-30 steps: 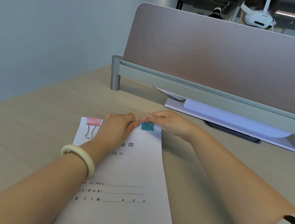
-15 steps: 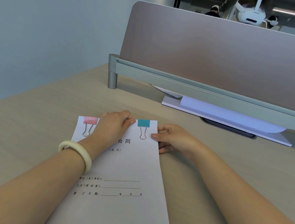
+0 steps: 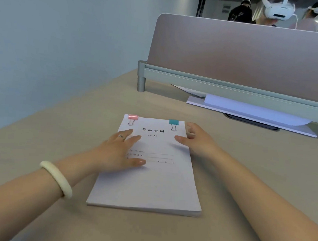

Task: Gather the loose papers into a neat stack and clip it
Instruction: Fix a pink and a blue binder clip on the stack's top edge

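A neat white paper stack [image 3: 149, 186] with printed text on its top sheet lies flat on the desk in front of me. A pink binder clip [image 3: 133, 117] grips its far left corner and a teal binder clip [image 3: 173, 123] grips its far right corner. My left hand [image 3: 119, 151] rests flat on the left half of the top sheet, fingers spread, a ring on one finger and a pale bangle on the wrist. My right hand [image 3: 196, 140] lies open at the stack's right edge, thumb on the paper. Neither hand holds anything.
A brown divider panel [image 3: 235, 56] on a grey rail crosses the back of the beige desk [image 3: 58, 131]. Under it lie a white board with curled paper [image 3: 250, 112] and a dark slot. A wall stands at the left. People with headsets are behind the divider.
Both hands have left the teal clip and the stack's top edge and moved back toward me; the left hand now lies flat on the sheet, the right at its edge.
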Tool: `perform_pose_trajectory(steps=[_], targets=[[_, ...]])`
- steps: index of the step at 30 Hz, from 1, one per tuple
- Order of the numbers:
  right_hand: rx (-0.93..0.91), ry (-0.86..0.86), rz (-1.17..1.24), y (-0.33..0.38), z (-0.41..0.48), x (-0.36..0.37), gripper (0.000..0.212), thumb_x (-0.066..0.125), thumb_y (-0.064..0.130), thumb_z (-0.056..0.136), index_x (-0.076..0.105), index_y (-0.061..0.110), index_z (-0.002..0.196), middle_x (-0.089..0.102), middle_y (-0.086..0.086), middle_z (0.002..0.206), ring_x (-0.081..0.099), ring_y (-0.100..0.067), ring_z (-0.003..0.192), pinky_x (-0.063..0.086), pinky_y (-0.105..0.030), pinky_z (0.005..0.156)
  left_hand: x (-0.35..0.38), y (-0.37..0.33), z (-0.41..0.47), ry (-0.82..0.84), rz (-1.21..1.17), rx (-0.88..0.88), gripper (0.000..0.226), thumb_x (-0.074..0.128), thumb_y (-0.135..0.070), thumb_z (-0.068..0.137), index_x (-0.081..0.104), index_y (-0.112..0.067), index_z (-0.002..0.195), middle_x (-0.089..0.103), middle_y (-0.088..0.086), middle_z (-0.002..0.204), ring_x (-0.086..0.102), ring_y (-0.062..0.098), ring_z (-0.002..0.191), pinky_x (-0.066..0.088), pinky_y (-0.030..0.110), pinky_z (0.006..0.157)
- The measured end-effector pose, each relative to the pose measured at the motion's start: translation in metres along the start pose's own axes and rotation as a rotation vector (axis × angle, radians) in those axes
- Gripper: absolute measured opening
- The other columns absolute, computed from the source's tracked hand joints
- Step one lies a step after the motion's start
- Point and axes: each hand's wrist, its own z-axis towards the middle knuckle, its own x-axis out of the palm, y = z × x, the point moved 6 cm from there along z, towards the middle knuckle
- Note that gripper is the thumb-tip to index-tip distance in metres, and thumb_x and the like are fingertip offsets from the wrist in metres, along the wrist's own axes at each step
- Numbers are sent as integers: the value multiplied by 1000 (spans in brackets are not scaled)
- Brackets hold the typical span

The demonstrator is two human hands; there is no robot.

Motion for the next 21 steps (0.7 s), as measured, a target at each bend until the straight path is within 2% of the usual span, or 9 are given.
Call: perform_pose_trajectory(steps=[2,3,4,7,9,12,15,18,21], targets=[[7,168,67,-2,-26,12,86,72,40,77,25,21,147,46,15,137,47,-9,128,38,-22,102,12,5,-27,62,-34,-21,137,34,-99,32,0,-36,149,-19,-9,158,-16,14,146,3,38,121],[9,220,35,-1,-42,15,93,73,42,77,17,27,149,39,17,143,39,-8,134,32,-24,108,17,6,-37,76,-17,-8,145,30,-101,22,-4,-38,148,-25,-11,156,-21,13,145,1,39,121],[1,263,-21,0,-60,18,97,73,41,77,10,32,150,30,18,147,32,-6,138,27,-24,111,23,4,-47,98,22,21,146,29,-100,20,-8,-39,147,-30,-13,152,-25,12,143,-1,40,121],[-35,402,-369,-2,-108,24,105,75,43,73,3,44,149,-4,17,159,8,-5,146,15,-26,117,43,-5,-70,163,191,135,134,32,-96,30,-13,-43,145,-36,-20,140,-31,10,139,-5,42,120],[-82,440,-572,-6,-130,31,102,73,50,72,5,44,149,-16,14,158,-6,-7,147,9,-28,118,49,-5,-75,118,262,185,121,14,-97,38,-12,-45,145,-29,-20,147,-26,13,142,-5,41,120],[-146,340,-672,-11,-136,46,88,55,62,81,5,40,150,-17,7,160,-17,-13,147,1,-34,120,45,6,-71,17,289,224,111,-12,-92,44,-8,-46,145,-15,-14,157,-18,15,146,-3,35,120],[-172,207,-812,-9,-117,70,74,27,69,87,-1,40,150,-18,0,160,-21,-19,146,-8,-41,120,30,27,-53,-29,248,203,109,-18,-91,45,-5,-47,144,-10,-14,159,-14,11,147,-2,31,119],[-159,155,-819,0,-87,88,72,20,69,89,-1,38,150,-17,-4,160,-23,-19,146,-11,-45,119,17,49,-31,-53,227,152,113,-19,-92,44,-1,-45,145,-7,-12,159,-12,12,147,-2,29,120],[-155,149,-802,5,-68,93,72,19,69,88,1,37,151,-16,-5,160,-21,-19,146,-12,-46,118,10,61,-15,-77,218,145,108,-15,-92,48,1,-46,145,-5,-12,159,-12,12,147,-3,29,120]])
